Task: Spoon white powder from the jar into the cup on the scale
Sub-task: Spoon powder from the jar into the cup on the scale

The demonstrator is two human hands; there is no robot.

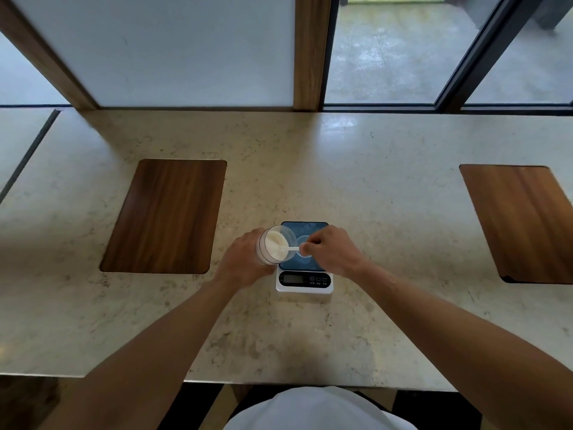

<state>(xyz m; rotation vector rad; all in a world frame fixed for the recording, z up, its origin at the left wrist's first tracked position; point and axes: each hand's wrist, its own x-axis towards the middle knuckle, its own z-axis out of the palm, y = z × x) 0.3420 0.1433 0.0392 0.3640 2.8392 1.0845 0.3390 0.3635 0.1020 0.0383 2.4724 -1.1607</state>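
A clear plastic jar of white powder is held tilted by the left hand beside a white digital scale. A small white spoon, pinched by the right hand, is dipped into the jar's mouth above a clear cup on the scale.

left hand: wrapped, gripping | right hand: fingers pinched

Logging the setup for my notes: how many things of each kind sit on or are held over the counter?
Clear plastic jar of white powder, held tilted in the left hand: 1
White plastic spoon, in the right hand: 1
White digital scale: 1
Clear cup on it: 1
Dark wooden boards: 2
Total: 6
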